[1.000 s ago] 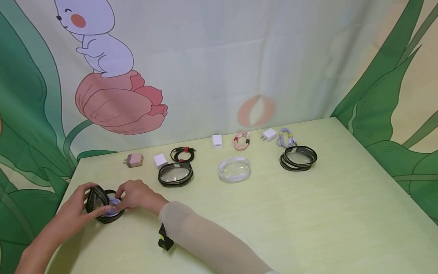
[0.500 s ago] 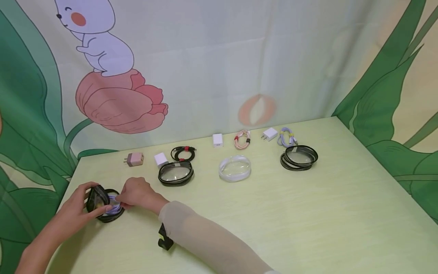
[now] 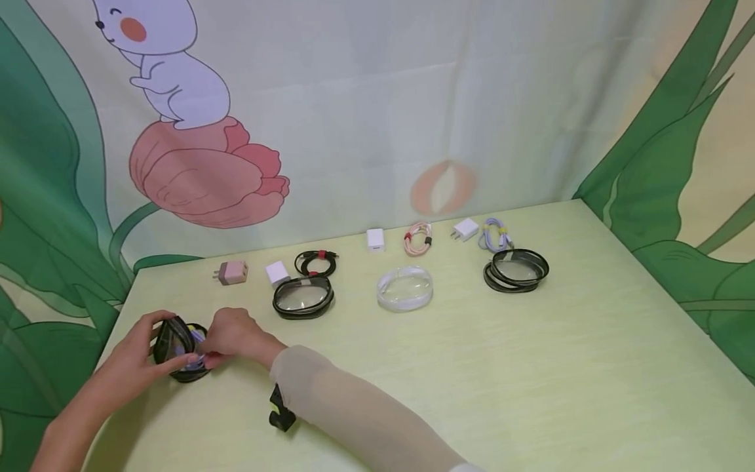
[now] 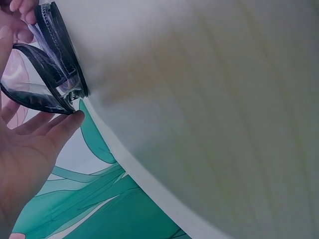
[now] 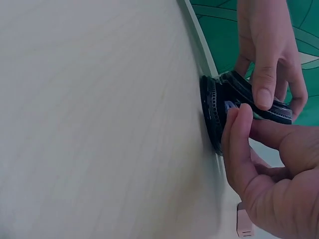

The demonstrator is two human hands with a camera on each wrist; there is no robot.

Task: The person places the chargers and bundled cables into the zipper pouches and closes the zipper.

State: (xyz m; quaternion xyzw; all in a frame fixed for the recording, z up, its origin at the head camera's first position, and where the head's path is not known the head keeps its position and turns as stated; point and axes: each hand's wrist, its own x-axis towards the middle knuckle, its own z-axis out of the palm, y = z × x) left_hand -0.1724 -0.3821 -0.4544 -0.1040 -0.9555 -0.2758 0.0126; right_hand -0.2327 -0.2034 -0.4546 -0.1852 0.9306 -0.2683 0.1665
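Lower left in the head view, the left hand's grip [image 3: 132, 362] holds a rounded, clear plastic case [image 3: 168, 346] with black zipped edges. The right hand's grip [image 3: 236, 333] pinches the coiled purple cable [image 3: 197, 335] inside.

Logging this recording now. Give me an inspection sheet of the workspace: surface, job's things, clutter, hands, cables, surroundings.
Surface: pale green table, faintly streaked.
Job's things: open black-edged case with a purple cable inside, partly hidden.
Clutter: pink-and-grey adapter, three white adapters, two other black-edged cases and a white-edged case.
Hands: left hand holds up the case's flap; right hand has its fingertips at the opening, grip on the cable unclear.
Cables: black coil, pink coil and lilac coil on the table, each tied; trailing cables, nothing seen.
Surroundings: backdrop printed with leaves, flowers and a white animal.
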